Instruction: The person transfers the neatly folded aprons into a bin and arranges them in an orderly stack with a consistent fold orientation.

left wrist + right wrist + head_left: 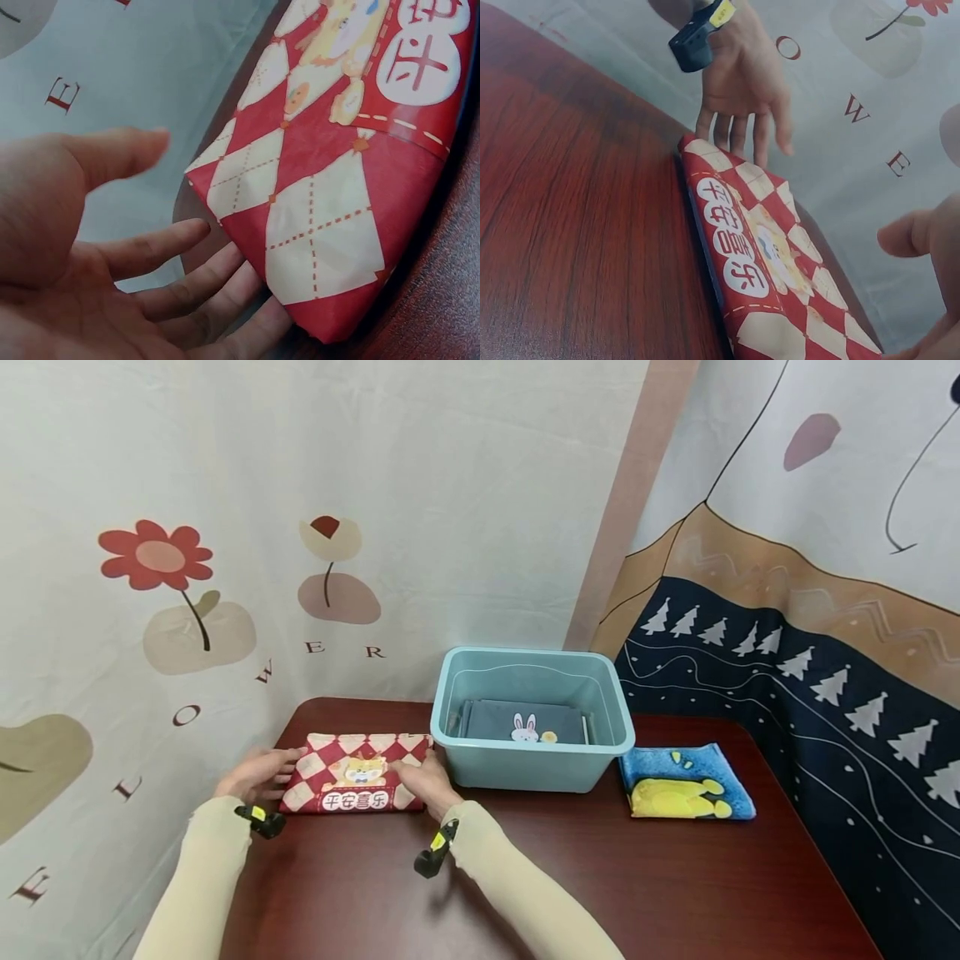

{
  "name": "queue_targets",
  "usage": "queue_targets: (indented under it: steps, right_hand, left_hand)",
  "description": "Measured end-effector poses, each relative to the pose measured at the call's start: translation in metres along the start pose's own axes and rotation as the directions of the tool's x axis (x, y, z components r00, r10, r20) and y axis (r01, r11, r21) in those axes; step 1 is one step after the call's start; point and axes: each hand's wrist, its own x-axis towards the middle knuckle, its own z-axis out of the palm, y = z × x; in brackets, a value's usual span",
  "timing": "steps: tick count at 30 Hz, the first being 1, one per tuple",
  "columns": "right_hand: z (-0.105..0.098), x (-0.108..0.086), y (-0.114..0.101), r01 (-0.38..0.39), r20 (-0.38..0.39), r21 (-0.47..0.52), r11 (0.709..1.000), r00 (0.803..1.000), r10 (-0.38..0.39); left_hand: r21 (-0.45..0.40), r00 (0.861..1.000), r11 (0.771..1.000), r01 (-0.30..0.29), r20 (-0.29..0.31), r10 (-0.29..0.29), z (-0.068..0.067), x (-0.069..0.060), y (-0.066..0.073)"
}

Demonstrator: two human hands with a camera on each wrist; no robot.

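Observation:
A flat, folded red-and-cream checked cloth-like piece (341, 777) lies on the table, with a cartoon animal and white patches of lettering on top. At its left edge is my left hand (258, 774), the fingers fairly straight. In the left wrist view its fingertips (270, 319) meet the edge, while the thumb stands apart from it. My right hand (429, 783) is at the opposite edge with the thumb extended. Only part of that hand shows in the right wrist view, and its other fingertips are hidden there.
Just right of the checked piece stands a light-blue plastic bin (525, 768). Inside it lies a dark grey-blue folded item (487, 722) with a rabbit picture. A folded blue-and-yellow cloth (686, 781) rests right of the bin. Printed curtains (465, 510) hang behind the brown table (600, 877).

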Motion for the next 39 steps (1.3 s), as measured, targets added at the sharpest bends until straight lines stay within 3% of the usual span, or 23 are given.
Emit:
queue_targets:
  steps: [5, 11, 18, 22, 25, 32, 39]
  right_hand:
    - [0.001, 0.004, 0.002, -0.003, -0.026, 0.005, 1.0, 1.0, 0.003]
    - [0.001, 0.008, 0.002, -0.007, -0.044, -0.08, 0.997, 0.999, 0.004]
    - [0.001, 0.006, -0.003, -0.07, -0.04, -0.072, 0.995, 0.997, 0.067]
    - [-0.001, 0.007, -0.004, -0.055, -0.042, -0.076, 0.996, 0.998, 0.052]
    - [-0.002, 0.009, -0.003, -0.038, -0.038, -0.047, 0.998, 0.999, 0.036]
    - [-0.006, 0.018, 0.003, -0.036, 0.012, 0.119, 0.992, 0.999, 0.035]
    - [-0.006, 0.021, 0.011, 0.012, 0.003, 0.065, 0.998, 1.0, -0.012]
  left_hand:
    - [0.022, 0.999, 1.0, 0.011, -0.036, -0.01, 0.005, 0.004, -0.002]
    - [0.095, 0.994, 0.995, 0.004, -0.105, 0.007, 0.014, 0.004, 0.002]
    - [0.132, 0.993, 0.991, 0.019, -0.12, -0.003, 0.016, 0.006, 0.005]
    - [0.16, 0.989, 0.987, 0.016, -0.145, 0.007, 0.017, 0.008, 0.007]
    - [0.182, 0.987, 0.983, 0.019, -0.161, 0.011, 0.016, 0.008, 0.008]
    - [0.166, 0.989, 0.985, 0.044, -0.147, -0.019, 0.012, 0.006, 0.009]
    - [0.146, 0.987, 0.987, 0.066, -0.154, -0.044, 0.011, 0.006, 0.008]
